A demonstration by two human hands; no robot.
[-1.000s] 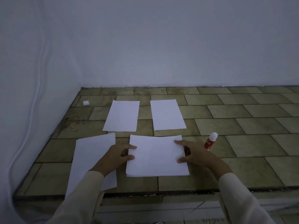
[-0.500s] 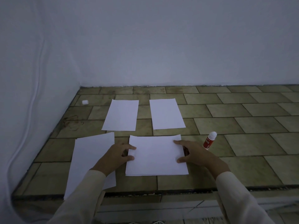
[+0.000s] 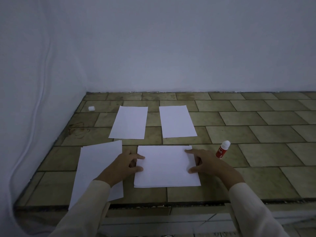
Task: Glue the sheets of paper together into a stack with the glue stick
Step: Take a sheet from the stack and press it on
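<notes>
A stack of white paper sheets (image 3: 165, 166) lies landscape on the tiled surface in front of me. My left hand (image 3: 123, 166) presses its left edge with thumb and forefinger spread. My right hand (image 3: 206, 164) rests on the right edge, fingers apart and flat on the paper. A red glue stick with a white cap (image 3: 222, 150) lies just right of my right hand, untouched. Two single sheets (image 3: 129, 122) (image 3: 177, 121) lie side by side further back. Another sheet (image 3: 98, 170) lies to the left, partly under my left forearm.
The olive tiled surface (image 3: 256, 151) ends at a front edge (image 3: 171, 205) near my sleeves. White walls close the back and left. A small white cap-like object (image 3: 91, 108) sits near the back left corner.
Both hands stay on the stack's edges with hardly any shift. The view has tilted slightly.
</notes>
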